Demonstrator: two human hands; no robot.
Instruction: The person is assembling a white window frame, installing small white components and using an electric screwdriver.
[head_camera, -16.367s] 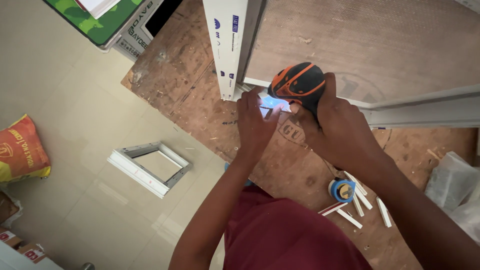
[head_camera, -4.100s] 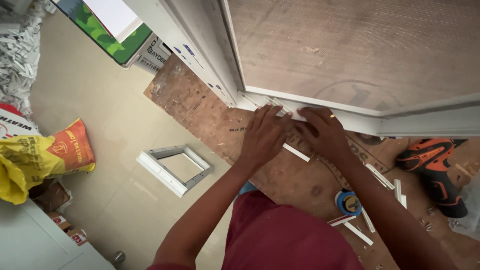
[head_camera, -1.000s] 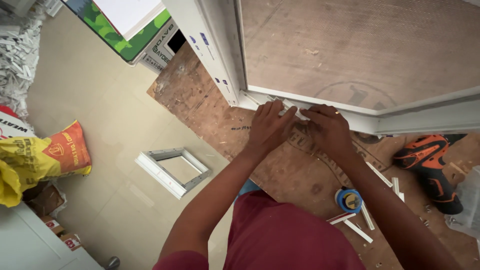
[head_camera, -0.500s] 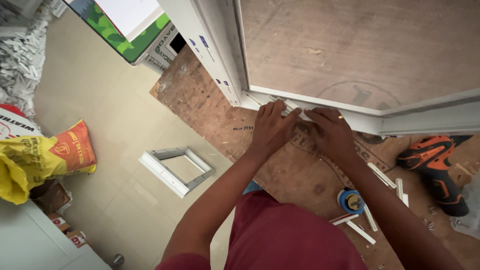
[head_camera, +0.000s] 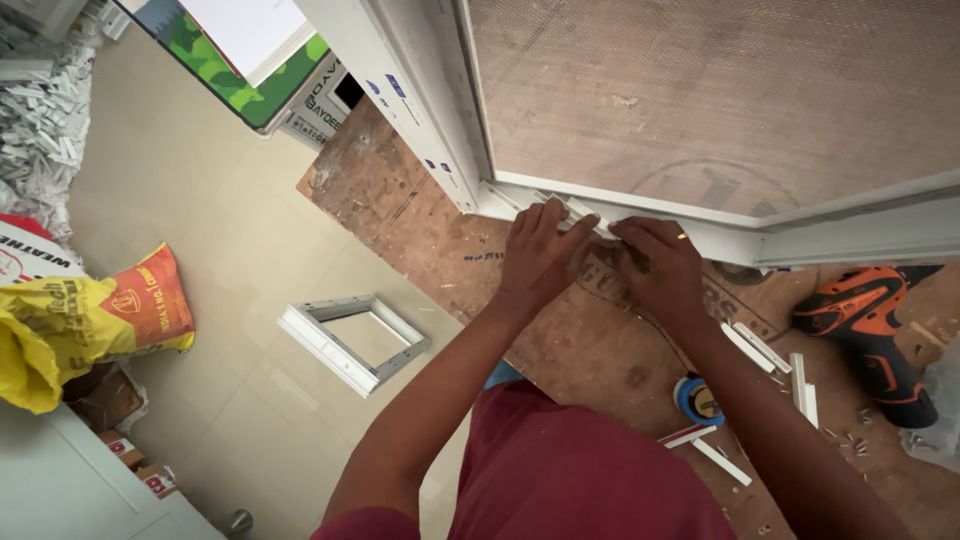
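A large white window frame (head_camera: 420, 120) with mesh lies on a brown board workbench (head_camera: 560, 330). My left hand (head_camera: 540, 255) and my right hand (head_camera: 655, 265) press side by side on a short white plastic strip (head_camera: 580, 212) at the frame's near rail, close to its corner. Both hands have fingers curled over the strip and the rail edge. An orange and black cordless drill (head_camera: 870, 335) lies on the board to the right, untouched.
Short white strip pieces (head_camera: 765, 350) and a blue tape roll (head_camera: 697, 400) lie on the board near small screws (head_camera: 850, 440). A small white frame (head_camera: 352, 340) sits on the tiled floor. Yellow and orange sacks (head_camera: 90, 320) lie at the left. A green-edged board (head_camera: 230, 50) leans at top left.
Earlier my right hand held the drill at the frame corner; the drill now lies on the board. Over the last second both hands stay on the strip, barely shifting.
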